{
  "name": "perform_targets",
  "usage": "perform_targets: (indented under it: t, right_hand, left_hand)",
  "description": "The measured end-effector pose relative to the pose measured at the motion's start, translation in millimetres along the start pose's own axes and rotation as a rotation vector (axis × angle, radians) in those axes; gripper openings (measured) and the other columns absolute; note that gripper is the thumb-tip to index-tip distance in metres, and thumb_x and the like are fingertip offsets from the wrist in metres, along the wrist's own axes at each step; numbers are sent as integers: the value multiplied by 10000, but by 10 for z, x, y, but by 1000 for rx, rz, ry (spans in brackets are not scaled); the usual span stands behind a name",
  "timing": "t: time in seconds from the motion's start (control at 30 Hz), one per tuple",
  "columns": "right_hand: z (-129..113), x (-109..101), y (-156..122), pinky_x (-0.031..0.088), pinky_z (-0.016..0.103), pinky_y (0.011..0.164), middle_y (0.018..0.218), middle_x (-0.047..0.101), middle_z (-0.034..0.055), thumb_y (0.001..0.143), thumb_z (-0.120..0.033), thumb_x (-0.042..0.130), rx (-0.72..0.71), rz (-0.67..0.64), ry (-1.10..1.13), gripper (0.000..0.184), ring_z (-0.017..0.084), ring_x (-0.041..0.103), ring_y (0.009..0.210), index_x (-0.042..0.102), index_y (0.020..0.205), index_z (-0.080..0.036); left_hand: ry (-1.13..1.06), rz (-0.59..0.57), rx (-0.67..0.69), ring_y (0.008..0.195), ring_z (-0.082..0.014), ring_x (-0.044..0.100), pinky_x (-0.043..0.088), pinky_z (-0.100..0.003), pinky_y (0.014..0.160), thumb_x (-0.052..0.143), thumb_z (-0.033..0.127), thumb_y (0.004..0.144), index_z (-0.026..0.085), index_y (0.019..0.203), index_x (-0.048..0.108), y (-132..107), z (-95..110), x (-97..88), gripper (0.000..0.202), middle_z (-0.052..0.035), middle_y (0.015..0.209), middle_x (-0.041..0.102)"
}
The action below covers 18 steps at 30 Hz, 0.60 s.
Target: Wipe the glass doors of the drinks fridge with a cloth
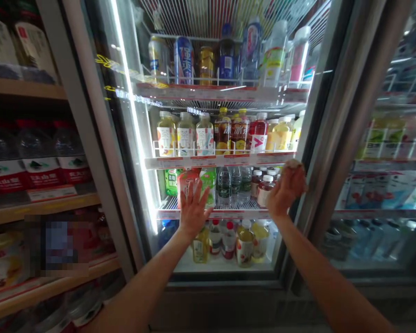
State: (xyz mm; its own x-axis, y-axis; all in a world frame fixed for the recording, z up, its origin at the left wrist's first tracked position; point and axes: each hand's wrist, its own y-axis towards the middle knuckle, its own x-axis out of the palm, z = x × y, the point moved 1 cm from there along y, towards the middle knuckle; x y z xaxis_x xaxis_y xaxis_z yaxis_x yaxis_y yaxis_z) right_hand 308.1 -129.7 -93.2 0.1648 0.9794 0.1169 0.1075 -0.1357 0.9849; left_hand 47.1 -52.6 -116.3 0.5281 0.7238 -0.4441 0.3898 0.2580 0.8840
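Observation:
A glass fridge door stands shut before me, with lit shelves of drinks behind it. My left hand (193,207) is raised with its fingers spread, at or just off the glass in front of a red carton and a green carton (208,185). My right hand (280,199) is higher up near the right side of the pane. Its fingers are bent around a crumpled, brownish cloth (295,175), which seems to be against the glass. The palm side of that hand is hidden.
Inside are cans (183,58), tea bottles (204,132), water bottles (224,185) and juice bottles (245,243). A metal door frame (327,152) runs beside my right hand. On the left, a wooden shelf (79,201) carries bottles with red labels (38,173). Another glass-fronted fridge section stands at right.

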Motion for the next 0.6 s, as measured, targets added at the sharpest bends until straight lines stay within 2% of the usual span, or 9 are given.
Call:
perform_targets:
  t: [0.1,0.17,0.2,0.33,0.37,0.4,0.5,0.53,0.6]
  right_hand:
    - [-404,46,-96,272,550,1077,1500,232,88,859,-124,373,-346,-265,102,655,273,163,1397,155,1463,-254]
    - [-455,39,-106,269,519,1085,1476,299,56,852,-115,394,-491,-349,134,669,252,204,1387,170,1455,-300]
    - [-421,43,-58,261,531,1081,1473,305,58,852,-120,399,-456,-315,127,664,259,217,1382,181,1452,-302]
    - [-326,102,202,214,633,1039,1501,211,128,872,-185,383,7,0,66,610,338,181,1379,205,1455,-222]
    - [-377,116,215,207,633,1041,1503,204,127,874,-192,380,10,-10,76,608,341,173,1381,204,1455,-222]
    - [-446,124,205,209,616,1051,1501,218,112,873,-188,382,-69,-70,100,611,330,177,1382,203,1455,-240]
    - [-562,124,167,224,527,1087,1471,312,51,860,-152,401,-457,-304,168,631,270,243,1369,218,1444,-306]
    - [-532,125,202,227,511,1089,1464,328,48,859,-151,407,-484,-303,160,624,265,261,1361,237,1439,-305]
    - [-410,135,355,225,521,1078,1468,312,87,869,-175,404,-293,-138,98,579,290,269,1351,286,1429,-257]
  left_hand:
    - [21,10,10,1401,-292,95,127,-542,1122,584,389,809,222,1380,355,-13,-31,-17,637,-118,1471,299]
    - [37,27,11,1398,-284,135,147,-525,1121,584,381,811,225,1374,360,-6,-78,-56,626,-123,1469,304]
    - [43,41,-2,1397,-282,147,156,-518,1120,583,380,812,222,1375,357,10,-107,-83,626,-127,1471,300]
    - [46,94,-71,1405,-278,110,142,-514,1124,565,393,824,231,1400,309,189,-192,-205,651,-121,1487,266]
    - [36,104,-70,1407,-277,95,129,-513,1128,559,404,828,236,1407,294,257,-198,-229,659,-116,1492,256]
    - [27,113,-62,1408,-275,83,117,-512,1131,554,415,830,240,1413,279,327,-197,-247,668,-112,1496,246]
    - [25,131,-60,1409,-277,70,100,-521,1132,552,441,827,248,1428,238,503,-185,-267,705,-106,1504,226]
    - [29,131,-63,1409,-279,73,102,-527,1130,554,446,825,251,1431,228,539,-182,-262,715,-103,1504,226]
    - [36,129,-71,1407,-283,83,106,-537,1126,556,449,823,253,1433,220,576,-183,-241,723,-101,1503,229]
